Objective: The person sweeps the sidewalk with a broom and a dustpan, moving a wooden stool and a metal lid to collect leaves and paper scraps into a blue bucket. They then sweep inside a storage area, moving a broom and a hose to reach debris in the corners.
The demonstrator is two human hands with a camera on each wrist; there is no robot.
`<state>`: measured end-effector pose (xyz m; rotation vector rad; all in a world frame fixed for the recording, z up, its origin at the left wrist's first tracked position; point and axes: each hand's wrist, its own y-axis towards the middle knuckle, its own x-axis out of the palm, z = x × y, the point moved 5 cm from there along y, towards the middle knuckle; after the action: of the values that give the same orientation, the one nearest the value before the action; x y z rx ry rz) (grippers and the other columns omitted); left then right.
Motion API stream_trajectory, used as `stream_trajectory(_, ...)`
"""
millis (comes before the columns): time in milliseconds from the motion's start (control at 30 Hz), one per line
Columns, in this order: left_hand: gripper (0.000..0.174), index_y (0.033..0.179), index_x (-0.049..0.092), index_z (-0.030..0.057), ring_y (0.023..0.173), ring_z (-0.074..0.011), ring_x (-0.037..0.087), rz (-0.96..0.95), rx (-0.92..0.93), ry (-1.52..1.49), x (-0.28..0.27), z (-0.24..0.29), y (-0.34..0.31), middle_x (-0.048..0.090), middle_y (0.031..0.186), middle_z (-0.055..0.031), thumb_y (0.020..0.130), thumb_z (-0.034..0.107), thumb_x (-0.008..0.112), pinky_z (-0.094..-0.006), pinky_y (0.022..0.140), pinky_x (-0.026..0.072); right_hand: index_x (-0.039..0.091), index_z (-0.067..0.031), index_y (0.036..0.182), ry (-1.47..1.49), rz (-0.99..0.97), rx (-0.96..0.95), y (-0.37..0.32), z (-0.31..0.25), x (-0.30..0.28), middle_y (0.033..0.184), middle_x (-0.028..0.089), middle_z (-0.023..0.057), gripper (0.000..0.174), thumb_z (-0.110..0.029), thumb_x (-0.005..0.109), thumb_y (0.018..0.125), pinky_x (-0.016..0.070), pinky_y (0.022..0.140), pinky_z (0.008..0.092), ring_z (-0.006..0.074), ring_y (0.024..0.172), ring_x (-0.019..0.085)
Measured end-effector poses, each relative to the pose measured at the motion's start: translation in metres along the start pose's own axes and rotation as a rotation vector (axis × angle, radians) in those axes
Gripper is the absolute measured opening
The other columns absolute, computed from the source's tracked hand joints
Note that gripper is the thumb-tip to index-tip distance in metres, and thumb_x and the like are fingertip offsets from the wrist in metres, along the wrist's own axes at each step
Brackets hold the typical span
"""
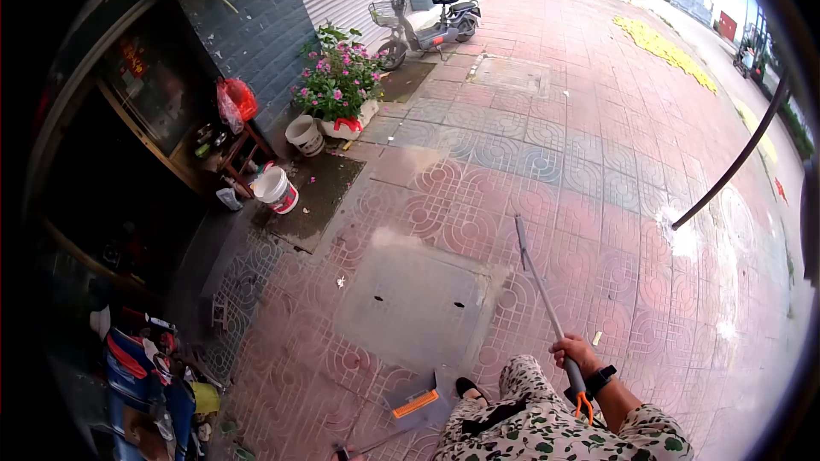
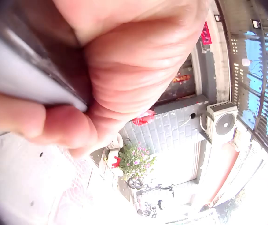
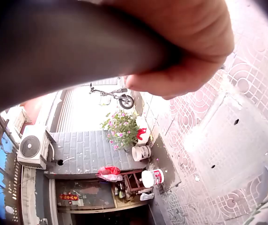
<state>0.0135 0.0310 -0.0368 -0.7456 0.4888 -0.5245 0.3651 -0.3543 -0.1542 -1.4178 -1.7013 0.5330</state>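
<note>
My right hand (image 1: 574, 352) grips a long grey pole (image 1: 544, 294) with an orange loop (image 1: 583, 408) at its near end. The pole's far end is a narrow darker piece low over the paving. In the right wrist view, the fingers (image 3: 185, 77) curl round the thick grey handle (image 3: 77, 51). My left hand (image 2: 138, 61) holds a grey handle (image 2: 31, 70) in the left wrist view. In the head view, a handle runs from the bottom edge to a grey dustpan (image 1: 440, 384) with an orange strip, beside my shoe (image 1: 468, 389).
A concrete cover (image 1: 418, 307) lies in the patterned paving ahead. White buckets (image 1: 276, 190), a flower planter (image 1: 350, 124) and a scooter (image 1: 431, 21) stand along the left wall. Clutter (image 1: 149, 376) fills the lower left. A dark post (image 1: 735, 162) rises at the right.
</note>
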Motion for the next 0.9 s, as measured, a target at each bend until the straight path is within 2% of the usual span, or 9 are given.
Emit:
stream_trajectory(100,0.015,0.083,0.055,0.0107,0.039,-0.0109,0.041,-0.044,0.072,-0.032,0.039,0.047,0.043,0.043,0.051,0.0027,0.073,0.015,0.066,-0.0249,0.037,0.0336,0.045,-0.0019,0.083,-0.041,0.027,-0.019,0.026,-0.025,0.009,0.072,0.055,0.0116,0.007,0.0,0.051,0.078,0.0436,0.04,0.0232,0.01,0.049,0.048)
stream_trajectory(133,0.026,0.099,0.055,0.0082,0.039,-0.0104,0.04,-0.042,0.124,-0.067,0.056,0.063,0.051,0.04,0.051,0.003,0.074,0.011,0.063,-0.0241,0.036,0.0333,0.045,-0.0025,0.083,-0.019,0.013,-0.014,0.041,-0.034,0.012,0.072,0.055,0.0111,0.008,0.0,0.051,0.078,0.0436,0.04,0.0235,0.0102,0.049,0.048)
stream_trajectory(267,0.032,0.105,0.057,0.0034,0.04,-0.0107,0.044,0.034,0.126,-0.041,0.121,0.118,0.107,0.047,0.054,-0.0001,0.073,0.006,0.061,-0.0241,0.038,0.0358,0.045,-0.0026,0.084,-0.066,-0.023,0.012,0.112,-0.09,0.025,0.071,0.056,0.0106,0.008,0.0,0.051,0.078,0.0437,0.04,0.0241,0.0106,0.049,0.049)
stream_trajectory(333,0.039,0.11,0.049,-0.0008,0.043,-0.0122,0.045,0.032,0.195,-0.141,0.156,0.146,0.144,0.047,0.055,-0.0031,0.073,0.002,0.061,-0.0264,0.04,0.0371,0.044,-0.0022,0.084,-0.102,-0.019,0.002,0.153,-0.124,0.03,0.069,0.055,0.0105,0.009,-0.001,0.051,0.078,0.044,0.04,0.0246,0.0112,0.048,0.049)
stream_trajectory(433,0.04,0.108,0.05,-0.0016,0.037,-0.0109,0.041,0.081,0.267,-0.248,0.212,0.207,0.179,0.047,0.053,-0.0027,0.07,0.001,0.064,-0.0262,0.035,0.0347,0.044,-0.0017,0.083,-0.106,-0.062,-0.009,0.201,-0.19,0.052,0.068,0.055,0.01,0.009,-0.001,0.051,0.077,0.0442,0.04,0.0251,0.0115,0.047,0.049)
stream_trajectory(533,0.041,0.11,0.05,-0.0024,0.039,-0.0109,0.041,0.118,0.297,-0.233,0.266,0.275,0.207,0.047,0.055,-0.0031,0.071,0.0,0.06,-0.0256,0.037,0.0357,0.044,-0.0014,0.083,-0.234,-0.101,-0.011,0.248,-0.251,0.062,0.067,0.054,0.0093,0.011,-0.001,0.053,0.077,0.0444,0.04,0.0252,0.0116,0.046,0.049)
stream_trajectory(667,0.042,0.112,0.049,-0.0037,0.04,-0.0106,0.041,0.144,0.318,-0.209,0.32,0.347,0.235,0.047,0.057,-0.0028,0.072,0.001,0.058,-0.0249,0.039,0.036,0.043,-0.0021,0.082,-0.367,-0.108,-0.024,0.293,-0.342,0.106,0.067,0.054,0.0086,0.014,-0.001,0.055,0.075,0.0436,0.04,0.0251,0.0117,0.046,0.049)
stream_trajectory(900,0.04,0.11,0.05,-0.0034,0.041,-0.0099,0.042,0.133,0.345,-0.181,0.39,0.458,0.307,0.047,0.057,-0.0022,0.071,0.002,0.058,-0.0242,0.038,0.0356,0.043,-0.0008,0.087,-0.449,-0.136,-0.01,0.405,-0.437,0.183,0.067,0.053,0.0088,0.016,-0.001,0.054,0.075,0.0422,0.04,0.0245,0.0108,0.047,0.049)
